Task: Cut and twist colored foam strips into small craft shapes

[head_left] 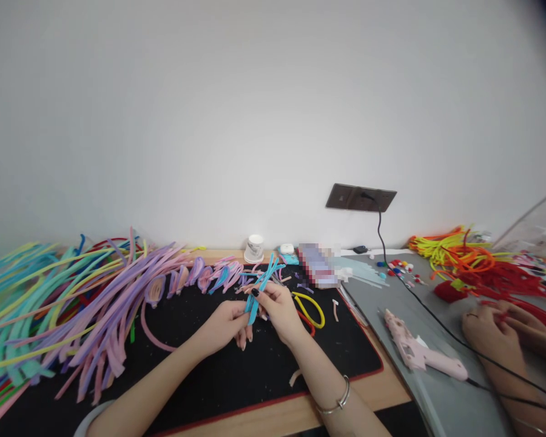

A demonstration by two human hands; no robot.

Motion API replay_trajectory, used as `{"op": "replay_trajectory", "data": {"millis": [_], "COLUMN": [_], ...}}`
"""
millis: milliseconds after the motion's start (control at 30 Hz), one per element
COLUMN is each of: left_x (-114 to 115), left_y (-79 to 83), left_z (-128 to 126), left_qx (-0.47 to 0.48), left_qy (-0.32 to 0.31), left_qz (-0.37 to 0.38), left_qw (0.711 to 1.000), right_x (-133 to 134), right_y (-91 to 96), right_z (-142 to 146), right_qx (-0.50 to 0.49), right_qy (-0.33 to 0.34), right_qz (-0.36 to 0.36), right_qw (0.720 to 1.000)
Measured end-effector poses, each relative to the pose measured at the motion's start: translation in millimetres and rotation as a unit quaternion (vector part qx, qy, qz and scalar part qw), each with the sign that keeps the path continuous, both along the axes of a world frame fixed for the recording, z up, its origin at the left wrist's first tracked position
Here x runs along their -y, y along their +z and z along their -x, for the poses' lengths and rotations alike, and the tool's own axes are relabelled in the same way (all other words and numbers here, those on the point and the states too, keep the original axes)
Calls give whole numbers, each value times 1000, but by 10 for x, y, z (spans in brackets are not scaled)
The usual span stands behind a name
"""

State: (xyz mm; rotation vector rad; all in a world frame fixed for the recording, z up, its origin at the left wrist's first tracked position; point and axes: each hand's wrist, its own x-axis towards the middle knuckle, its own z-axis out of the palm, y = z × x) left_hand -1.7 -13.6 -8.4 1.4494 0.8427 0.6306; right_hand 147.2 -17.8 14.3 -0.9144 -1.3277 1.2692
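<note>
Several blue pipe cleaners (262,280) stand in a small bundle between my two hands, their upper ends fanned apart. My left hand (233,320) pinches the lower part of the bundle from the left. From the right, my right hand (276,306) grips it a little higher, thumb across the front. Both hands are over the black mat (236,388). Just behind them lie coiled and bent pipe cleaners in pink, purple and blue (225,276). To the right of my right hand rests a yellow pipe cleaner loop (316,306).
A large heap of pastel pipe cleaners (95,321) covers the left side. A paper cup (255,247) and a phone (318,265) stand at the back. On the grey surface at right are a pink glue gun (423,352), its black cable, and another person's hands (495,328) working with red pieces.
</note>
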Motion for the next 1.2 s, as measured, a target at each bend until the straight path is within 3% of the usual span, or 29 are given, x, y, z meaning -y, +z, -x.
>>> {"op": "replay_trajectory", "data": {"millis": [333,700,1000,1200], "left_x": [7,67,92,69], "left_y": [-66,27,37,19], "left_z": [4,4,17,31], "left_qx": [14,-2,-6,10], "left_qy": [-42,-107,-123,-118], "left_qz": [50,101,131,144], "left_qw": [998,989,984,982], "right_x": [4,-64,-111,-111], "right_y": [-8,-15,-18,-1], "right_z": [-5,-69,-98,-118], "right_qx": [-27,-62,-102,-77], "right_qy": [11,-47,-86,-100], "right_qz": [26,18,31,29], "right_qw": [999,997,991,992]}}
